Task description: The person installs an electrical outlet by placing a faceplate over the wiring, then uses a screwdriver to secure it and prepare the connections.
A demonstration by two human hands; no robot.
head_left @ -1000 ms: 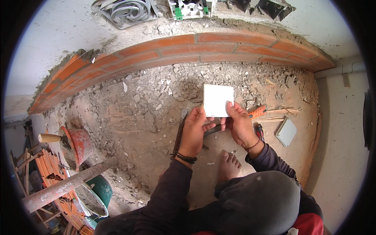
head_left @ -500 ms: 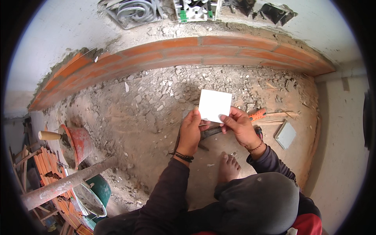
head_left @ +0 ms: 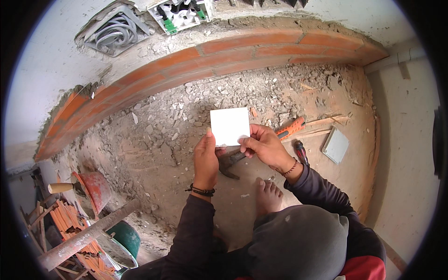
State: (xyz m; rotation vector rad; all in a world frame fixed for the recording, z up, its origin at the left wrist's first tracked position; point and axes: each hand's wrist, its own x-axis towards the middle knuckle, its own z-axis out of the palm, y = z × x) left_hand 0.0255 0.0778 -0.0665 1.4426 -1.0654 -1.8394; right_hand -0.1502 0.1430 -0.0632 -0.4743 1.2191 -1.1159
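Note:
A white square plate [head_left: 229, 127] is held flat in front of me, over the dusty floor. My left hand [head_left: 206, 158] grips its lower left corner, thumb on top and fingers beneath. At the lower right corner, my right hand [head_left: 268, 148] pinches it between thumb and fingers. Below the plate a claw hammer [head_left: 227, 169] with an orange and black handle lies on the ground, partly hidden by my right hand. Beside that hand is a red and black hand tool [head_left: 301, 151], perhaps a screwdriver. Another square whitish plate [head_left: 336, 145] rests farther right.
Low brickwork [head_left: 186, 63] runs along the wall, with rubble [head_left: 186, 100] before it. Above are a recessed box with coiled grey cable [head_left: 116, 32] and a white frame with green parts [head_left: 179, 16]. At left stand a red bucket [head_left: 99, 189], a green bucket [head_left: 127, 238] and a pole [head_left: 88, 233].
My view has shifted and tilted, so the wall boxes appear farther left. Both hands still hold the plate, which sits farther left in view, and more of the hammer head and the red-black tool shows.

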